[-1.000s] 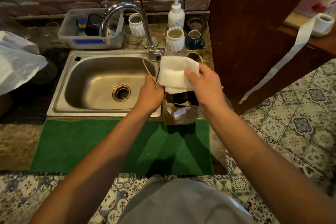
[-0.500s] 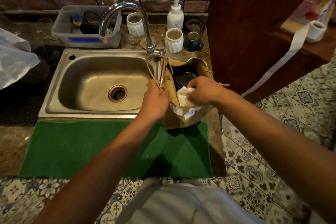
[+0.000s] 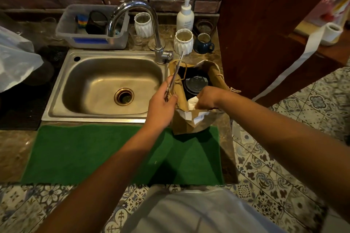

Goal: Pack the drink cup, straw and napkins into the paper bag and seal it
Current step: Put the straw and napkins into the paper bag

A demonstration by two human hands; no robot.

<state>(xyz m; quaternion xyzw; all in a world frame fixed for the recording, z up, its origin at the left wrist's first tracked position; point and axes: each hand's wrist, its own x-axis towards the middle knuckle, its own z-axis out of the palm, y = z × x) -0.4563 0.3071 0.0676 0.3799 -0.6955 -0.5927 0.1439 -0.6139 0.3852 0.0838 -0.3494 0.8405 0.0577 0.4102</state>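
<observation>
Left hand (image 3: 161, 106) pinch grip; right hand (image 3: 207, 97) curled, fingers down.

Steel sink (image 3: 106, 85) with chrome faucet (image 3: 140, 24); green mat (image 3: 106, 153) in front. Behind: plastic tub (image 3: 91, 26), two white ribbed cups (image 3: 143, 24) (image 3: 183, 40), soap pump bottle (image 3: 185, 13), dark blue mug (image 3: 203, 42). Paper roll (image 3: 330, 34) at right.

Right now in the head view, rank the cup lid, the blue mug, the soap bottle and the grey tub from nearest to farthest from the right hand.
1. Cup lid, in the bag just beyond the right hand.
2. Blue mug, on the counter behind the bag.
3. Soap bottle, by the brick wall.
4. Grey tub, far left behind the sink.
</observation>
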